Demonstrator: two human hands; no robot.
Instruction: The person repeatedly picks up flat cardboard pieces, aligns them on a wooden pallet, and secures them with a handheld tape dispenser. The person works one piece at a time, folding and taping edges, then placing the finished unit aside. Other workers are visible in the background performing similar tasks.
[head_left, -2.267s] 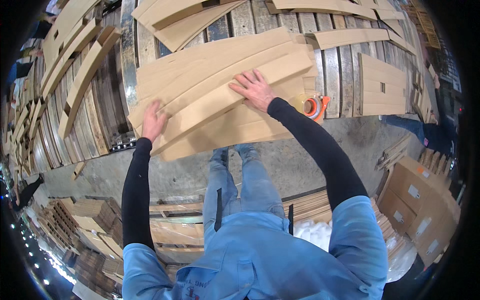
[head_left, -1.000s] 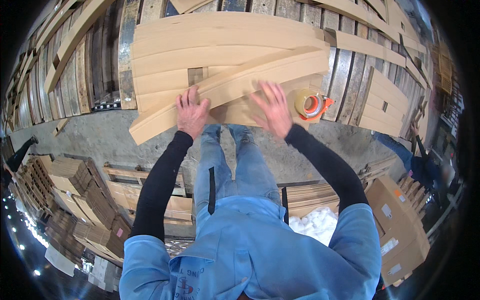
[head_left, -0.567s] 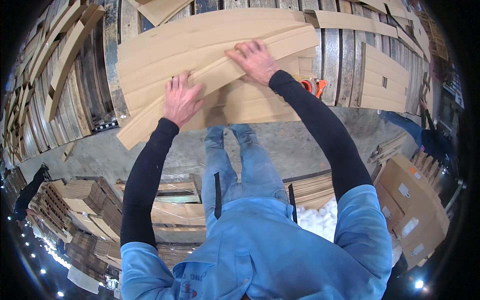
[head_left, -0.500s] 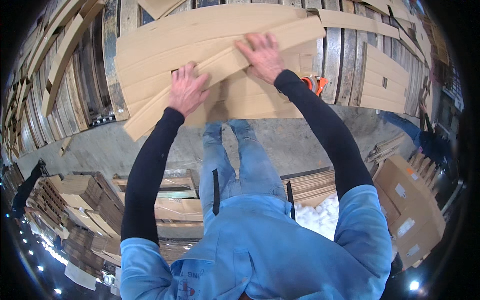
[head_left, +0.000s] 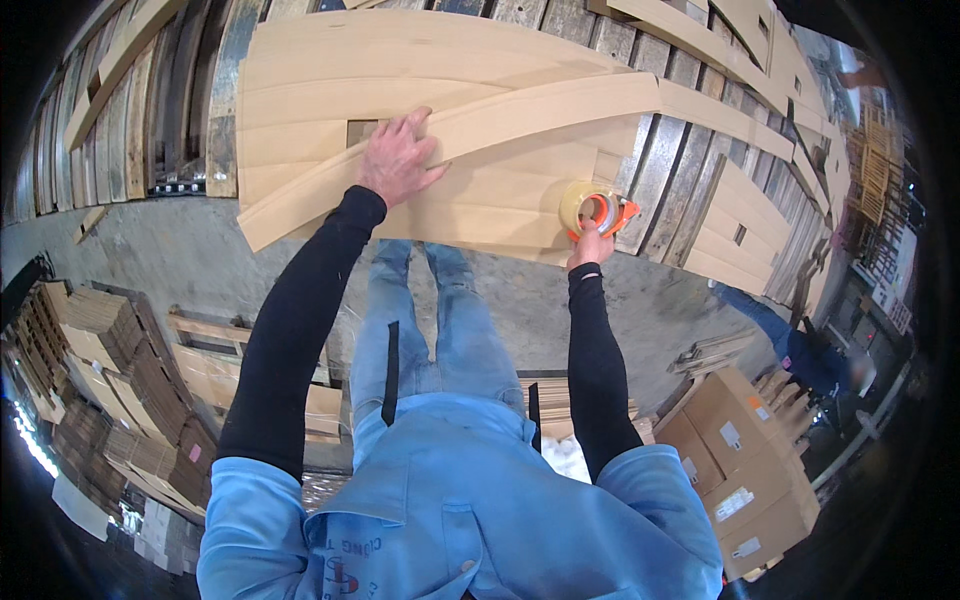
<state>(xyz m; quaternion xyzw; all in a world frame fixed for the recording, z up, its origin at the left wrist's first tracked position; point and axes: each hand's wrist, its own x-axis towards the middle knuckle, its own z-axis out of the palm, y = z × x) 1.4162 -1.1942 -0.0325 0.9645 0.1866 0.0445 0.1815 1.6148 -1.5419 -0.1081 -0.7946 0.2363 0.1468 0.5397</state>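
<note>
Clamping across the folded cardboard strip (head_left: 540, 114), the left hand (head_left: 400, 162) has its thumb at the near edge, probably to stop it sliding on the creased cardboard sheet (head_left: 400, 50). Strip's long axis slants from near-left, poking past the slatted counter (head_left: 222, 130), up to far-right. Right hand (head_left: 592, 246)'s closed on the orange tape dispenser (head_left: 606, 212) by the sheet's right end, orange tip pointing right, likely gripped low so the roll stays clear.
</note>
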